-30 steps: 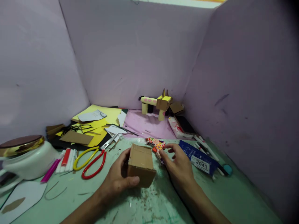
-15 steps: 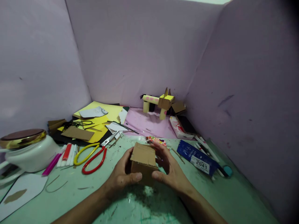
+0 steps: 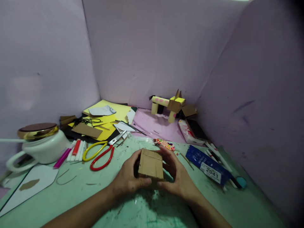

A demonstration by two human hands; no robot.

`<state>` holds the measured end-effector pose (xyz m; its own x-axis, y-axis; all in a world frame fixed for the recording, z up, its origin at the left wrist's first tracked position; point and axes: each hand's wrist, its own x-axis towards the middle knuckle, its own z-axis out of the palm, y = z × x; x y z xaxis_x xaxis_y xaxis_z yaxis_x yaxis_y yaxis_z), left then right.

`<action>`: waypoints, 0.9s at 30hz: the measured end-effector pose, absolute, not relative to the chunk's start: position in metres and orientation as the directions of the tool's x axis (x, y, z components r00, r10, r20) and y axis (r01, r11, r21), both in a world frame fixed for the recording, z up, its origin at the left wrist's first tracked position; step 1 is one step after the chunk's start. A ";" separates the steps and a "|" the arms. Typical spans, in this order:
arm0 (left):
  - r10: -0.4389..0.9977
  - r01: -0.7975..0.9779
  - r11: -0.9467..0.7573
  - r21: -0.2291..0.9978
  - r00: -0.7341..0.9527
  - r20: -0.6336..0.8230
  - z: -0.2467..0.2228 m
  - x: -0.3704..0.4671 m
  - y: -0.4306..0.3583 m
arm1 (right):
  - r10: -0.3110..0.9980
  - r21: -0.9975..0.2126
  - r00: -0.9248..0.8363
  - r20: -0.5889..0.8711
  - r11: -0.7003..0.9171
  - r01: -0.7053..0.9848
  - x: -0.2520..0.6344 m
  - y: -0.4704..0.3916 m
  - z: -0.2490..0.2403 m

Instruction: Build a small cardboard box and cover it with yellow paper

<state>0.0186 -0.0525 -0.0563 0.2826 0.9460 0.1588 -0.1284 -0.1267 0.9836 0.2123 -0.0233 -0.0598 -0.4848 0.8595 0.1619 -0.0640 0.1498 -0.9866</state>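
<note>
Between my two hands is a small brown cardboard box (image 3: pixel 151 163), held just above the green tabletop with its flat top tilted toward me. My left hand (image 3: pixel 129 177) wraps its left side, the thumb lying along the lower front edge. On the right side, my right hand (image 3: pixel 177 177) curls round the box with its thumb at the front corner. Most of the front face and the underside are hidden. Just behind the box lies a colourful patterned packet (image 3: pixel 165 144). Scissors (image 3: pixel 111 147) with one yellow and one red handle rest to the left.
Markers (image 3: pixel 76 148) and a white lidded mug (image 3: pixel 45 145) stand at left. Yellow paper and cardboard scraps (image 3: pixel 86 129) are behind them. A yellow paper giraffe-like figure (image 3: pixel 163 103) stands at the back. A blue pouch (image 3: pixel 201 161) and a phone (image 3: pixel 196 128) lie at right.
The view has shifted, so the surroundings appear further right. The box has tipped, showing more of its top and less of its front. Both hands remain around it.
</note>
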 end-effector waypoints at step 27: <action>0.932 -0.006 -0.184 0.983 0.318 0.176 -0.058 0.014 -0.054 | 0.771 -0.812 -0.337 0.540 0.583 0.033 0.213 -0.025 -0.070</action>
<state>0.0138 -0.0540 -0.0578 0.3183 0.9315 0.1759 -0.0060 -0.1835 0.9830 0.2131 -0.0248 -0.0698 -0.3371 0.7711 0.5401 0.0329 0.5830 -0.8118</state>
